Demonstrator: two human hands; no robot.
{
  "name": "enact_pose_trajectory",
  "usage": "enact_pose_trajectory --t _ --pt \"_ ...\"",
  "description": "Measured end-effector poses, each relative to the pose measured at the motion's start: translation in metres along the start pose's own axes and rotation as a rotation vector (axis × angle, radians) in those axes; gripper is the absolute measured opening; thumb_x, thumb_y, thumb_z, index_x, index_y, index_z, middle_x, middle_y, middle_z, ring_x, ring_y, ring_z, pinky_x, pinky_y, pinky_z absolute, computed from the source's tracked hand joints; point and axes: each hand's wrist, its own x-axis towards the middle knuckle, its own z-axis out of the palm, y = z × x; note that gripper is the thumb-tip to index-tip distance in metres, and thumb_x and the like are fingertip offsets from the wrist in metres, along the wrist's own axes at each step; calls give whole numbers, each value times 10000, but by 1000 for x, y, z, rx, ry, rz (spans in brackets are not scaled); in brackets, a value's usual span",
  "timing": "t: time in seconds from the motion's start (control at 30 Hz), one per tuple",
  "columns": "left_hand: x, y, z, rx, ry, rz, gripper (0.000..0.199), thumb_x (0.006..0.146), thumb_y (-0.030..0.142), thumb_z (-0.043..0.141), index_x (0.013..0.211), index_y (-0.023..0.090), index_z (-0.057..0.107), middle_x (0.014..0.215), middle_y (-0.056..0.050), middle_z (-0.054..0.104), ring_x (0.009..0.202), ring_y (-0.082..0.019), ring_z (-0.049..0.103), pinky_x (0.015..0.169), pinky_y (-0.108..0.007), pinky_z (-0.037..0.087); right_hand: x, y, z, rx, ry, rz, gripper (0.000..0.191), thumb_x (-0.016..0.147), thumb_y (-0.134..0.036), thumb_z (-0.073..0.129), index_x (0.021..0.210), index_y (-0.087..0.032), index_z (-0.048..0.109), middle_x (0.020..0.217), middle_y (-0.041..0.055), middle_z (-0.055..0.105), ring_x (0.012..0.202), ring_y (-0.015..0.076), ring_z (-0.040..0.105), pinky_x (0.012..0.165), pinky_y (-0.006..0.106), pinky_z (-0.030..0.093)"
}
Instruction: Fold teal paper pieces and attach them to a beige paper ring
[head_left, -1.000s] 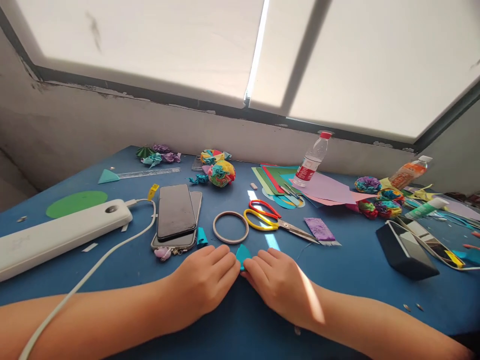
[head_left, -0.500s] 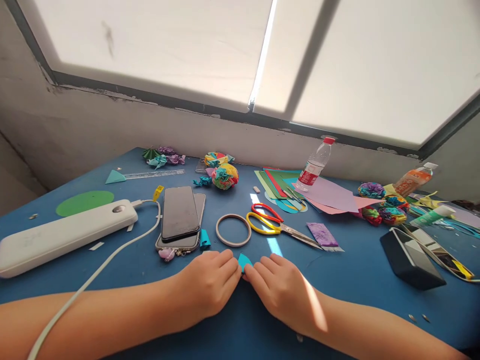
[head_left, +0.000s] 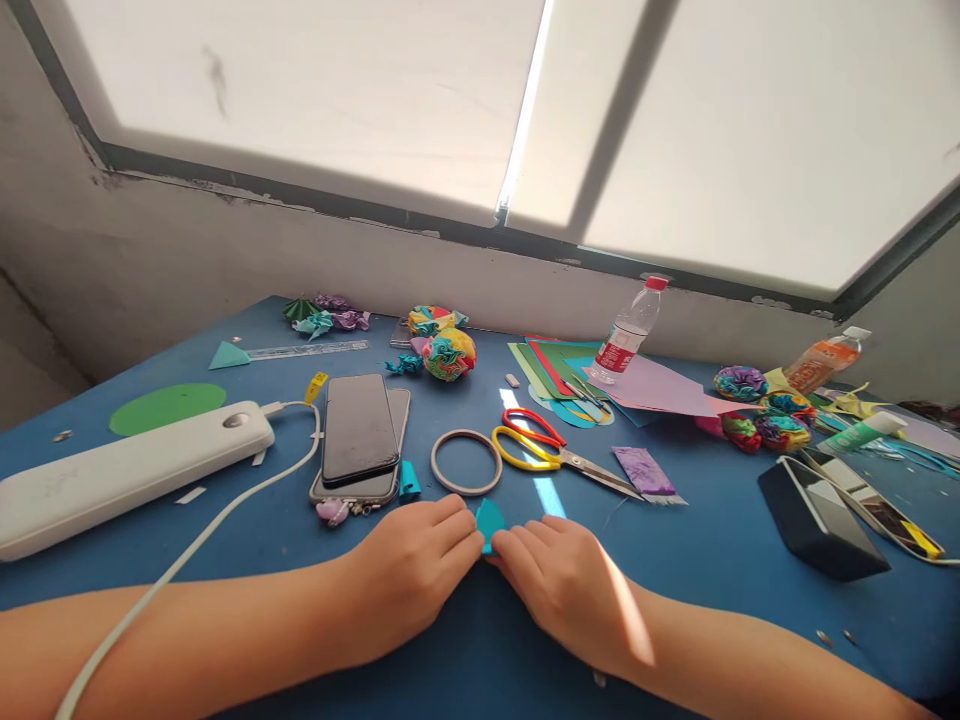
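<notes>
A small folded piece of turquoise paper (head_left: 490, 524) is pinched between my two hands, low in the middle of the view. My left hand (head_left: 429, 562) has its fingers closed on the paper's left side. On the other side, my right hand (head_left: 551, 570) grips the lower right edge with thumb and fingers. The fingers cover part of the paper. Just beyond the hands lie a roll of tape (head_left: 466, 489), nearly used up, and scissors (head_left: 559, 455) with red and yellow handles. Another turquoise scrap (head_left: 409, 481) sits beside the stacked phones (head_left: 360, 430).
A white power bank (head_left: 135, 475) lies left, its cable (head_left: 225, 510) crossing over my left forearm. Coloured paper sheets (head_left: 652, 385) lie beneath a red-capped bottle (head_left: 630, 330). Crumpled paper balls (head_left: 450, 355), a purple packet (head_left: 645, 471) and a black box (head_left: 821, 520) are around.
More of the turquoise paper shows between the hands, and it stands slightly higher. My right hand has shifted slightly down and its fingers have moved a little; both hands keep their grip.
</notes>
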Motion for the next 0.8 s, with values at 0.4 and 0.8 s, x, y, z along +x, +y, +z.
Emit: enact_pose_trajectory --t 0.4,0.8 --pt "4 0 -3 -115 -16 -88 239 897 57 364 742 133 529 689 -40 522 632 -160 411 570 -276 360 3 2 -7 -10 -23 -71 268 897 -78 369 659 -186 428 559 -19 438 488 136 324 499 310 171" --pt "6 3 -2 -108 14 -133 212 910 92 384 786 128 551 687 -40 530 641 -162 444 558 -275 383 6 -2 -13 -74 101 -30 316 887 -36 307 639 -184 434 517 -17 414 454 136 304 478 300 168"
